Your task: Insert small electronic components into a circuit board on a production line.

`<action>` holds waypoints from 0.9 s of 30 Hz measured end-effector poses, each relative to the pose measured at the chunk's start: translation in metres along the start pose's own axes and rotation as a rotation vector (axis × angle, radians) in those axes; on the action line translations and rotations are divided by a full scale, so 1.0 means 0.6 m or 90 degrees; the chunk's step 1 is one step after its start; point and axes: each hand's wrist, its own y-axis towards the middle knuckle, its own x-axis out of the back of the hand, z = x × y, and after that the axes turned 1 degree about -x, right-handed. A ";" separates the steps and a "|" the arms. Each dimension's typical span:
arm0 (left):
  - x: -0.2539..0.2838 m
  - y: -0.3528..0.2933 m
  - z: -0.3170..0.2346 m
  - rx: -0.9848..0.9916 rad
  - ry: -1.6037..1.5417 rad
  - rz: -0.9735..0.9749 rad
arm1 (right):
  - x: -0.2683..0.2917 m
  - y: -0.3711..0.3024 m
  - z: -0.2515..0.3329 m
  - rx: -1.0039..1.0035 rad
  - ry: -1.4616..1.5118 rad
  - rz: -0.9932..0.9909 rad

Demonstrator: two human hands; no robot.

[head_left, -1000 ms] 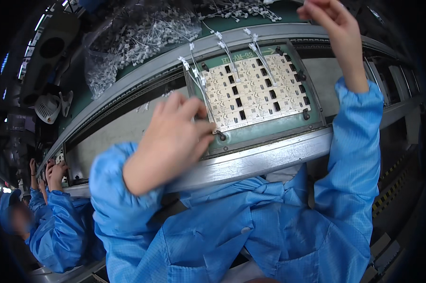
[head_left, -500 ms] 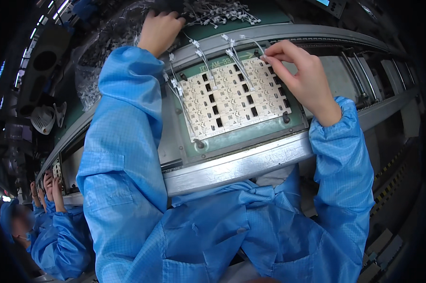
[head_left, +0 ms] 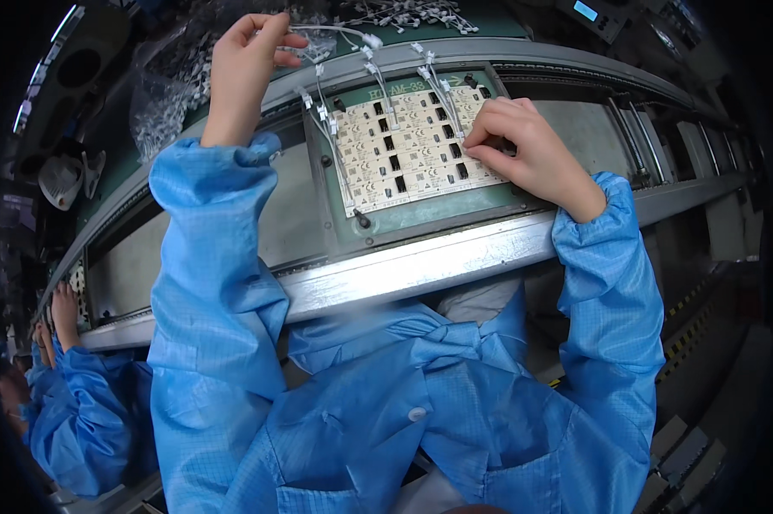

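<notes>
My left hand point(head_left: 247, 68) is raised left of the board, thumb and fingers pinching one end of a thin white cable point(head_left: 339, 29). The cable stretches right to a small white connector point(head_left: 373, 40). My right hand point(head_left: 532, 147) is over the right part of a cream circuit board panel point(head_left: 378, 193), thumb and forefinger pinched at its surface. A white wire lead point(head_left: 450, 107) runs down to those fingertips; the gripped end is hidden. More white leads point(head_left: 333, 137) lie over the panel's left side and middle, near rows of black connectors point(head_left: 395, 162).
The panel rests on a green fixture point(head_left: 420, 219) between metal conveyor rails point(head_left: 438, 257). Loose white cables point(head_left: 420, 13) lie on the green bench behind, beside a clear plastic bag point(head_left: 168, 111) of cables. A co-worker in a blue sleeve point(head_left: 95, 411) works at the left.
My left hand has come away from the cable pile, leftward, with a cable. My right hand has moved from the panel's far right corner down and left onto its surface.
</notes>
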 end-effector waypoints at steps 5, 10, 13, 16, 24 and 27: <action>0.029 -0.037 0.017 0.096 -0.164 0.028 | 0.004 0.003 0.000 0.003 -0.022 0.017; -0.014 -0.086 -0.025 0.045 -0.111 0.134 | 0.011 0.000 0.001 0.050 -0.059 0.002; -0.026 -0.089 -0.022 0.020 -0.111 0.152 | 0.020 0.000 0.013 0.071 -0.063 0.028; -0.044 -0.095 -0.026 -0.030 -0.128 0.114 | 0.019 -0.012 0.010 0.062 -0.050 0.043; -0.105 -0.129 -0.017 -0.295 0.380 0.093 | 0.039 0.151 -0.128 -0.023 -0.136 -0.167; -0.145 -0.149 -0.029 -0.302 0.499 0.072 | 0.017 0.226 -0.225 -0.138 -0.207 -0.226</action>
